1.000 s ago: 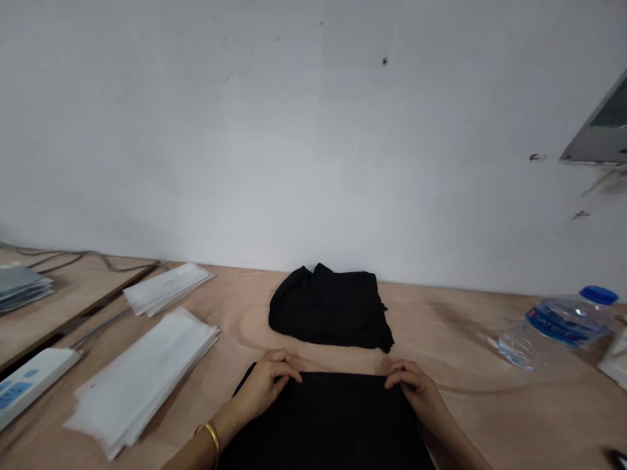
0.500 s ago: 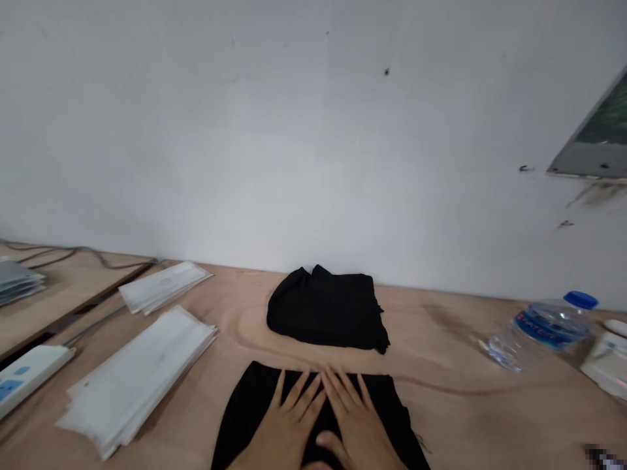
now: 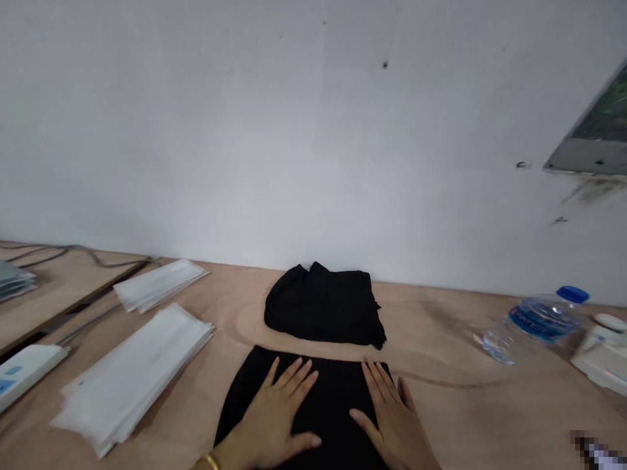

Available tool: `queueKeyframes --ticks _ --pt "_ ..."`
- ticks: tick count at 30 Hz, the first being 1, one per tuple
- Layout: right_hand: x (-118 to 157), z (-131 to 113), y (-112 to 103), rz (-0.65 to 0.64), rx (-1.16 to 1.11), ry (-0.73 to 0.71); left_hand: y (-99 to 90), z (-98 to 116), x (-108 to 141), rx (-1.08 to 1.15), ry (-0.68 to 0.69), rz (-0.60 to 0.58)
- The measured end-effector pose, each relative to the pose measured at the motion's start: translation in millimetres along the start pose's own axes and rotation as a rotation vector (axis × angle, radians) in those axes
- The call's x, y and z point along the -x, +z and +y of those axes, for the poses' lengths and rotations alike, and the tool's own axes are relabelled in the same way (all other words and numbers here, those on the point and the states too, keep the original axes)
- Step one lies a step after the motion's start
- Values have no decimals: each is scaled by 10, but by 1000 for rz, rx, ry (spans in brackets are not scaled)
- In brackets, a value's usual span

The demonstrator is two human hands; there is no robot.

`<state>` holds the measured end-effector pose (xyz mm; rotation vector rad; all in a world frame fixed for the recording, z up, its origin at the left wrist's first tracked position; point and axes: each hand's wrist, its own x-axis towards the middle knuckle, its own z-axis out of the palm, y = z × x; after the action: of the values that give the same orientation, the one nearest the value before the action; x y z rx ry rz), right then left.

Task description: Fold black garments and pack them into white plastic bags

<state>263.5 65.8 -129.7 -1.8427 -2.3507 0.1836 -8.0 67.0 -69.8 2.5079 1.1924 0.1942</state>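
Note:
A black piece of fabric (image 3: 337, 405) lies flat on the wooden table at the bottom centre, its lower part cut off by the picture's edge. My left hand (image 3: 277, 414) rests open on its left half, fingers spread and pointing away from me. On the right edge of the fabric lies my right hand (image 3: 394, 414), also open, with its thumb held out towards the middle. Just beyond, a second black cloth (image 3: 323, 307) lies folded against the wall, its right edge frayed. Neither hand touches that one.
Two stacks of white packets, one nearer (image 3: 140, 375) and one farther (image 3: 159, 284), lie on the left. Beside them is a white power strip (image 3: 32, 372) with a cable. At the right stand a water bottle (image 3: 536, 324), tilted, and a white device (image 3: 605, 356). Behind is a wall (image 3: 245, 130).
My hands, close together at the middle of the fabric before, have spread apart; the right one has slid to the right edge. The fabric looks smoother.

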Motion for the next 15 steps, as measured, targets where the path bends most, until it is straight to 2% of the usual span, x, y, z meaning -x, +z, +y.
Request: queueKeyframes --ticks 3,6,10,15 --pt "-61 -60 -154 -65 -43 43 -135 -17 -24 38 25 -33" --pt "-203 -37 -404 -88 -133 -4 -304 -12 -109 53 31 -22" --pt "-538 8 -732 -160 -260 -134 -482 -101 -445 -32 -141 69" --pt "-856 43 -788 -296 -262 -165 -505 -346 -785 -39 -227 -73"
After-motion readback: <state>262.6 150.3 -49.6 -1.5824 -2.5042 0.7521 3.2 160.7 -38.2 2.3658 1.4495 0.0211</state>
